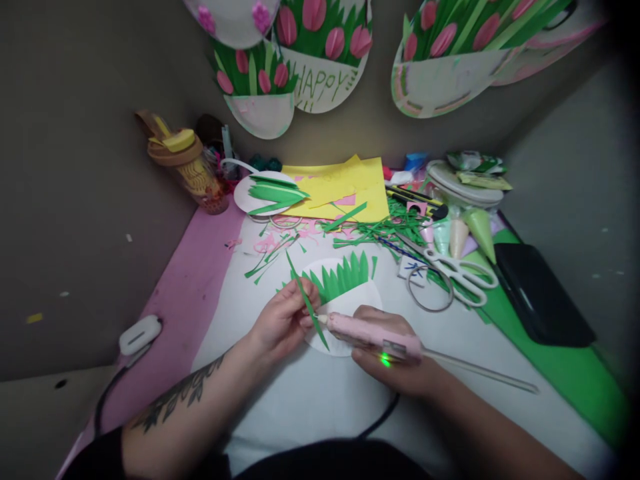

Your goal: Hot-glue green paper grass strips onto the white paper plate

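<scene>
Over the desk, the left hand pinches a thin, floppy green paper strip near mid-length; the right hand, closed round a light pink glue gun, touches its nozzle there.

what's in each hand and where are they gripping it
The left hand pinches a thin green paper strip near its middle. The right hand grips a pink glue gun around its body, nozzle at the strip.
</scene>
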A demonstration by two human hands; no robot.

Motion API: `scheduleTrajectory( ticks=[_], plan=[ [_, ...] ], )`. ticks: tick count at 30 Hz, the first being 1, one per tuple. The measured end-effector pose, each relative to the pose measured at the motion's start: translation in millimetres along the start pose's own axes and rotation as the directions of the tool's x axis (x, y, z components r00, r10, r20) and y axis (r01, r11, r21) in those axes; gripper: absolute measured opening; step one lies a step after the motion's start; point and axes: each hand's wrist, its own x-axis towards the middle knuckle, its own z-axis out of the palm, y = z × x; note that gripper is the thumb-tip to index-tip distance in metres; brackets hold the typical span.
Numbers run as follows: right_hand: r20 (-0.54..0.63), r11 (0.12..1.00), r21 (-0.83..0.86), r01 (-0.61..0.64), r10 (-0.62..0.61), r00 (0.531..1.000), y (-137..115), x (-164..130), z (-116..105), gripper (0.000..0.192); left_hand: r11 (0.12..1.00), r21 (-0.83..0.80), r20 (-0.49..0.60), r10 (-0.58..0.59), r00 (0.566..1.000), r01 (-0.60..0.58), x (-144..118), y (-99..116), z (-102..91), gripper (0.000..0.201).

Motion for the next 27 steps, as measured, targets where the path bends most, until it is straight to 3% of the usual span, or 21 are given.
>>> scheduleTrajectory(
  ticks=[14,27],
  plan=[
    [0.083,0.998,-0.004,0.067,-0.066,0.994,4,-1,-1,0.012,0.998,-0.065,-0.082,0.000,0.997,-0.005,4,14,-1.4,0.023],
    [0.107,0.997,0.048,-0.067,0.062,0.992,0,-1,0,0.007,0.996,-0.080,-0.086,0.038,0.996,-0.045,8,18,-7.6,0.020]
  ],
)
